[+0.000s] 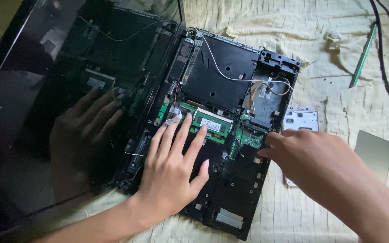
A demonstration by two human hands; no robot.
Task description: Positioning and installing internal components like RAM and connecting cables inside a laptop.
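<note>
**Hands working inside the open laptop**

The laptop [230, 148] is lying opened on the cloth [320, 67], its green board [248, 137] showing. The left hand [172, 166] is resting flat and open, steadying it. The right hand [320, 162] is pinching at the board; its grip is hidden. The next move probably needs gentle fingers.

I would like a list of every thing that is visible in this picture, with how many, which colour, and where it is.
opened laptop base: one, black, centre, on the cloth
laptop screen: one, dark and glossy, left, reflecting a hand
memory module: one, green, middle of the base
small circuit board: one, green, right of the module
white wire: one, white, across the top of the base
cloth: one, pale yellow, under everything
white device: one, white, right of the base
grey plate: one, grey, far right
pen-like tool: one, green, upper right
cable: one, black, upper right
left hand: flat on the base, fingertips by the memory module
right hand: fingertips at the small circuit board
</note>
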